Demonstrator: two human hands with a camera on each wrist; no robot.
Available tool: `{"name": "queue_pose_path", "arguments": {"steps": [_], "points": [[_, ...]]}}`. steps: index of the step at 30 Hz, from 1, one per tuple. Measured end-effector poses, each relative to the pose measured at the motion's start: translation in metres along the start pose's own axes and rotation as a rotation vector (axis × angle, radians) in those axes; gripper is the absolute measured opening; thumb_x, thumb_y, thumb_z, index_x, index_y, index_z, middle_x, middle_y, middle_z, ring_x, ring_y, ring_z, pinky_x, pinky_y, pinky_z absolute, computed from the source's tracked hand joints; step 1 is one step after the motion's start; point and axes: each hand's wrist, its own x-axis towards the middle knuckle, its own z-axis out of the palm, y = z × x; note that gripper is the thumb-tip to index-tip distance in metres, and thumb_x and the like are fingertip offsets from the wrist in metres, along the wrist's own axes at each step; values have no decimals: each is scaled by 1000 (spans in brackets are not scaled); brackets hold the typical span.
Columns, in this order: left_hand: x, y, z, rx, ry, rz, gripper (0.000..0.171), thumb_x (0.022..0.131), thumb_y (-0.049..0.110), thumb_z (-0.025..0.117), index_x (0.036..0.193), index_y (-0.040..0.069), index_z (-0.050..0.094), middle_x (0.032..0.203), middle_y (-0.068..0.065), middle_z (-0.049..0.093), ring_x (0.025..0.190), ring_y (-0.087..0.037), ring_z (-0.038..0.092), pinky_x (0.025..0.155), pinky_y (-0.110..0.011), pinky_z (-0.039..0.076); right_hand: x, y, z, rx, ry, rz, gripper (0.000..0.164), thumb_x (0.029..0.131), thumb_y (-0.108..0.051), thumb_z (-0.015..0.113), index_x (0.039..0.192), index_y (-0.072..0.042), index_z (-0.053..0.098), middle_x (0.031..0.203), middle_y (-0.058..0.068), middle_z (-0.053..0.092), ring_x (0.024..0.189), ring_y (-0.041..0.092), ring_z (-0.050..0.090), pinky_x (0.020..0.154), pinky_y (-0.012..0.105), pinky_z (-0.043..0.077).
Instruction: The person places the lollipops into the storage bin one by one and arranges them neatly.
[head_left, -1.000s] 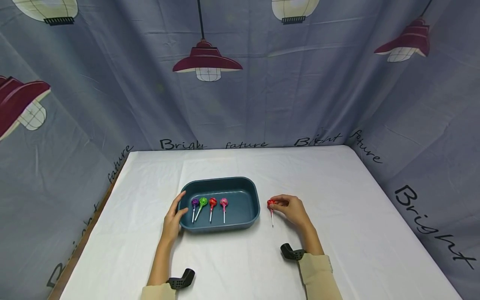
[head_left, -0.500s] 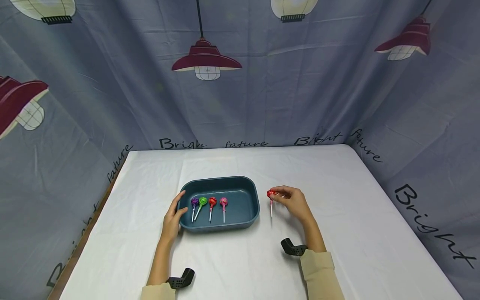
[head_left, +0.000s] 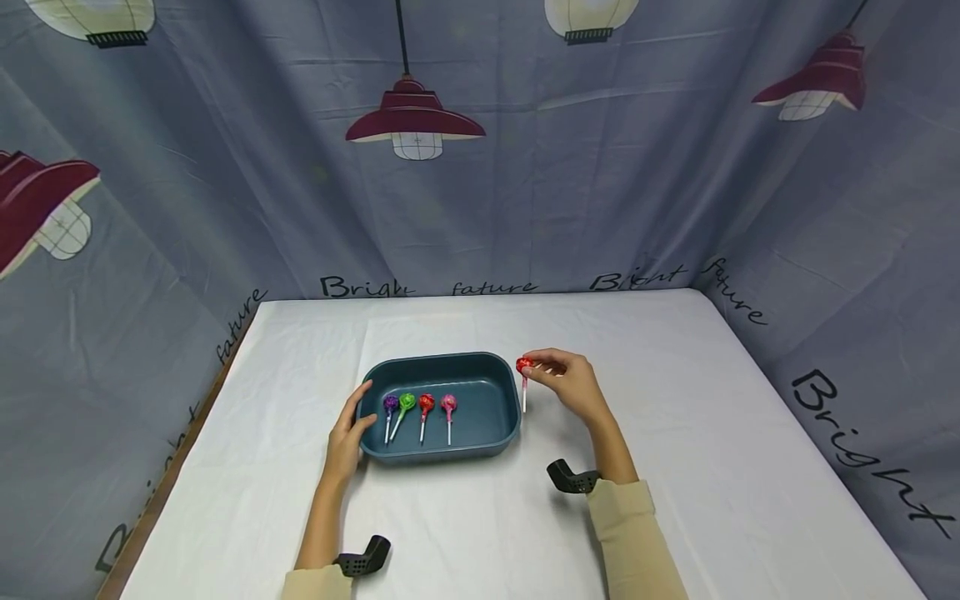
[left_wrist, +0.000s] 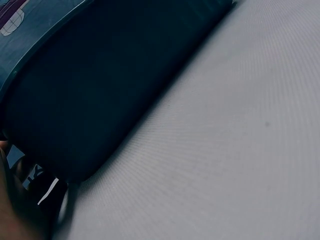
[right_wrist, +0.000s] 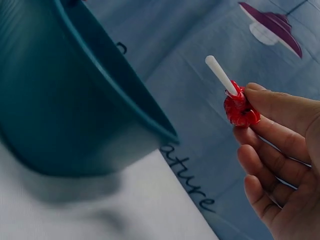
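Note:
A red-wrapped lollipop (head_left: 524, 365) hangs stick-down just outside the right end of the dark teal tray (head_left: 483, 425). My right hand (head_left: 576, 388) pinches its head between thumb and fingers; the right wrist view shows the white stick free and the wrapped head (right_wrist: 242, 111) at the fingertips. Inside the tray, toward its left half, lie a purple lollipop (head_left: 391, 403), a green lollipop (head_left: 407, 402), a red lollipop (head_left: 426, 403) and a pink lollipop (head_left: 448, 403). At the tray's left end, my left hand (head_left: 342, 446) holds the rim. The left wrist view shows mostly the tray's dark side (left_wrist: 100, 95).
A white cloth (head_left: 450, 525) covers the table. Behind it and at the sides hangs a grey-blue curtain (head_left: 600, 183) printed with lamps and lettering. Black wrist devices sit on both arms, one by the left sleeve (head_left: 363, 557), one by the right (head_left: 573, 477).
My right hand has lifted the red lollipop off the cloth and carried it up and left to beside the tray's right rim. The left hand and tray stay in place.

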Motion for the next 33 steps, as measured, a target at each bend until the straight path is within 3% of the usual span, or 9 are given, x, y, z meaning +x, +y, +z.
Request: {"name": "queue_pose_path", "arguments": {"steps": [12, 22, 28, 33], "points": [[2, -1, 1, -14, -9, 8, 49, 91, 2, 49, 139, 9, 41, 145, -9, 34, 135, -22, 22, 109, -41, 15, 8, -13, 30, -30, -58, -28, 33, 78, -37, 72, 103, -16, 70, 90, -1, 66, 81, 20, 54, 69, 36, 44], [2, -3, 1, -17, -15, 14, 49, 91, 3, 49, 139, 10, 42, 145, -8, 34, 136, -22, 21, 110, -42, 15, 9, -13, 53, -32, -80, -32, 27, 79, -27, 73, 101, -13, 71, 85, -1, 66, 81, 17, 57, 67, 31, 46], [3, -4, 0, -10, -14, 20, 49, 92, 4, 49, 139, 11, 42, 145, -7, 34, 135, -21, 22, 109, -41, 15, 11, -10, 62, -59, -73, -39, 26, 78, -27, 73, 100, -14, 71, 83, -4, 66, 85, 14, 58, 78, 36, 47], [2, -5, -1, -11, -12, 19, 49, 91, 4, 49, 139, 11, 42, 145, -7, 34, 135, -21, 22, 109, -41, 15, 12, -12, 69, -112, -71, -57, 25, 78, -25, 73, 100, -14, 71, 82, -5, 66, 83, 13, 59, 79, 37, 47]]}}
